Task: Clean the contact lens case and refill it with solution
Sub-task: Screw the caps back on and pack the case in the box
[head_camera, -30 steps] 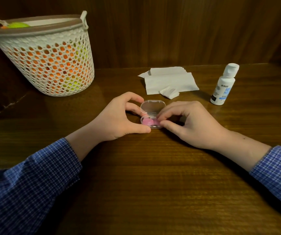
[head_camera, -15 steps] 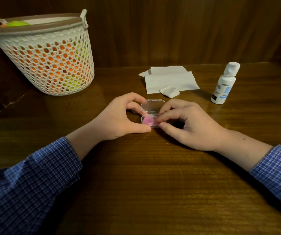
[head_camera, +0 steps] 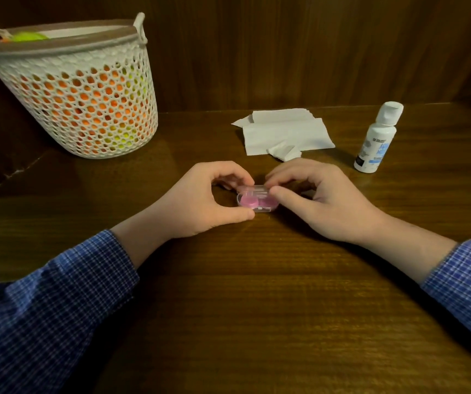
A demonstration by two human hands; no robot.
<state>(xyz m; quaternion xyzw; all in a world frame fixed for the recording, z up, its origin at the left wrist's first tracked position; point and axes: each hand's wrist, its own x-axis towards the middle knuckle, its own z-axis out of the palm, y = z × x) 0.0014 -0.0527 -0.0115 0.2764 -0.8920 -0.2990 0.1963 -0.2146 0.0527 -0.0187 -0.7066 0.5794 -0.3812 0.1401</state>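
A small clear contact lens case point(head_camera: 257, 201) with pink wells inside lies on the wooden table point(head_camera: 257, 308) between my hands. Its clear lid is folded down low over the base. My left hand point(head_camera: 200, 203) pinches the case's left end with thumb and forefinger. On the right end, my right hand point(head_camera: 322, 200) holds it, the thumb on the front and the fingers on the lid. The white solution bottle point(head_camera: 376, 137), cap closed, stands upright at the right rear.
White tissues point(head_camera: 285, 132) and a small folded wad point(head_camera: 284, 152) lie behind the case. A white mesh basket point(head_camera: 86, 89) with orange and green things inside stands at the back left. A dark wood wall runs behind the table.
The clear lid stood open and leaned back before; it is folded down over the pink wells now. My right fingers moved from the wells up onto the lid.
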